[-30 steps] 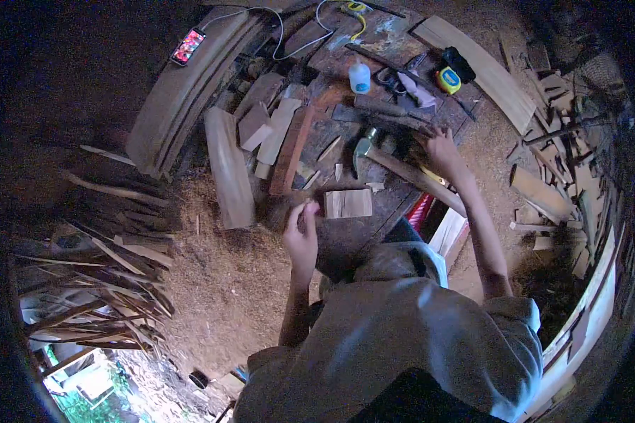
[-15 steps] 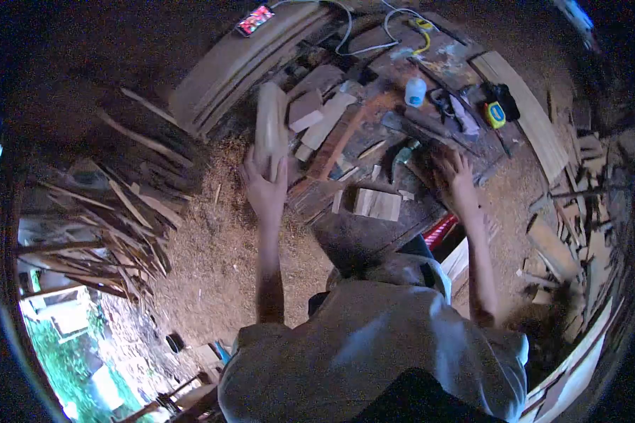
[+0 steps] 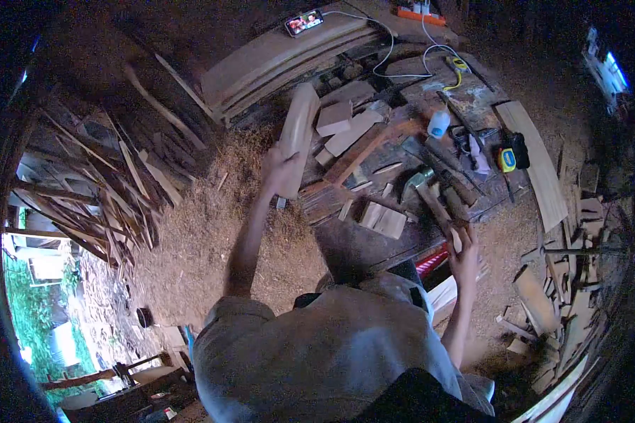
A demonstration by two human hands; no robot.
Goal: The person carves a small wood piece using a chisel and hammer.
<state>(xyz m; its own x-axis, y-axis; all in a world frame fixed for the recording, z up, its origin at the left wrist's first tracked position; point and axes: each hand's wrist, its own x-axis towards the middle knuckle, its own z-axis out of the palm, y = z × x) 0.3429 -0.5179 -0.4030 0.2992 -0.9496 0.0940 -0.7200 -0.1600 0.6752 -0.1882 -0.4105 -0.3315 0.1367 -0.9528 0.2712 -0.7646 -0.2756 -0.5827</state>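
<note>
My left hand (image 3: 280,169) is wrapped round the lower part of a long, pale wooden piece (image 3: 302,116) that lies at the left side of the workbench. My right hand (image 3: 463,243) grips the wooden handle of a hammer near the bench's front edge. The hammer's metal head (image 3: 420,177) rests on the bench, up and left of that hand. Between my hands lies a small pale wood block (image 3: 383,220). Further up are a squarish block (image 3: 334,118) and a reddish wooden bar (image 3: 363,154).
A bottle (image 3: 439,124), a yellow tape measure (image 3: 506,160) and a long board (image 3: 534,166) lie right of centre. A phone (image 3: 304,23) with a cable is at the top. Scrap sticks (image 3: 130,176) pile up at left, beside sawdust (image 3: 212,247).
My right hand has come down toward the bench edge and closed on the hammer handle. My left hand has closed further over the long piece. The whole view has shifted.
</note>
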